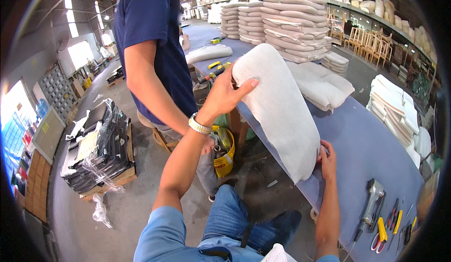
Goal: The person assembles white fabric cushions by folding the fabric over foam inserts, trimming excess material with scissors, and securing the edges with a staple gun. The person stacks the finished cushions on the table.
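A white fabric-covered padded panel (279,107), long and rounded at its far end, is tilted up over the near edge of the blue-topped table (357,140). My left hand (225,95) grips its upper left end, thumb pressed on the face and fingers hidden behind. At the panel's lower right corner, my right hand (327,157) is closed on the edge, with its fingertips partly out of sight. Beyond the panel, another pale padded piece (322,83) lies on the table. A metal staple gun (371,203) rests near the right forearm.
Beside the staple gun lie scissors (377,244) and yellow-handled tools (397,222). Tall cushion stacks (295,24) rise at the back. A co-worker in a navy shirt (152,22) stands close on the left, by a yellow bucket (224,163). Plastic-wrapped black pieces (101,144) sit on a pallet.
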Tool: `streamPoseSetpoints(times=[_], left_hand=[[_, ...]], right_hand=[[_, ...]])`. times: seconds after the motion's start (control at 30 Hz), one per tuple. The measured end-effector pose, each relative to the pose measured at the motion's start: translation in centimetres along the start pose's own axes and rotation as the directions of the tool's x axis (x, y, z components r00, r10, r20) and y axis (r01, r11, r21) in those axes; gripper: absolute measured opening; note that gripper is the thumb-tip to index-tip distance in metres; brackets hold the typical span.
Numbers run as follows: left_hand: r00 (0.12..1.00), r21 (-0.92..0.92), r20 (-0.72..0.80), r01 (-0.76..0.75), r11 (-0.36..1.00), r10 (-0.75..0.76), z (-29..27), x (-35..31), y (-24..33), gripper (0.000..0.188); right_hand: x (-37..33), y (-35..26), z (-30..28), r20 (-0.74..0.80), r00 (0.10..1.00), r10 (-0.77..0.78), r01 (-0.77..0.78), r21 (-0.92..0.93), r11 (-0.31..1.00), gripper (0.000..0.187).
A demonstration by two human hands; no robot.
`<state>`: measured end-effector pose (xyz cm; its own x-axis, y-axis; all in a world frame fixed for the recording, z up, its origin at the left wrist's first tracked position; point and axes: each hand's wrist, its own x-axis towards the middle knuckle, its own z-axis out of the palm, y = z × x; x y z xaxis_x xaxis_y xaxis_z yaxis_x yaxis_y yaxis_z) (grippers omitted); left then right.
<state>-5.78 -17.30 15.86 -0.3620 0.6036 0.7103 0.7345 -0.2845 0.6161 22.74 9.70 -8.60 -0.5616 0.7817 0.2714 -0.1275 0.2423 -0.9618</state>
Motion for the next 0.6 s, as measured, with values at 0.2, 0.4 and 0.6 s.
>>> streamPoseSetpoints(times=[0.2, 0.4, 0.6], left_hand=[[0.994, 0.131, -0.043, -0.089, 0.987, 0.096, 0.7, -1.4, 2.4, 0.076], [0.913, 0.033, -0.137, 0.393, 0.919, -0.385, -0.6, -3.0, 0.8, 0.071], [0.712, -0.155, -0.138, 0.671, 0.725, -0.688, -4.3, -8.3, -8.5, 0.079]], right_hand=[[-0.7, 0.3, 0.2, -0.063, 0.996, -0.061, 0.057, -0.077, 0.995, 0.033], [-0.7, 0.9, -0.2, -0.114, 0.983, -0.144, 0.106, -0.289, 0.951, 0.033], [-1.7, -0.6, 1.3, -0.057, 0.991, -0.122, 0.091, -0.378, 0.921, 0.032]])
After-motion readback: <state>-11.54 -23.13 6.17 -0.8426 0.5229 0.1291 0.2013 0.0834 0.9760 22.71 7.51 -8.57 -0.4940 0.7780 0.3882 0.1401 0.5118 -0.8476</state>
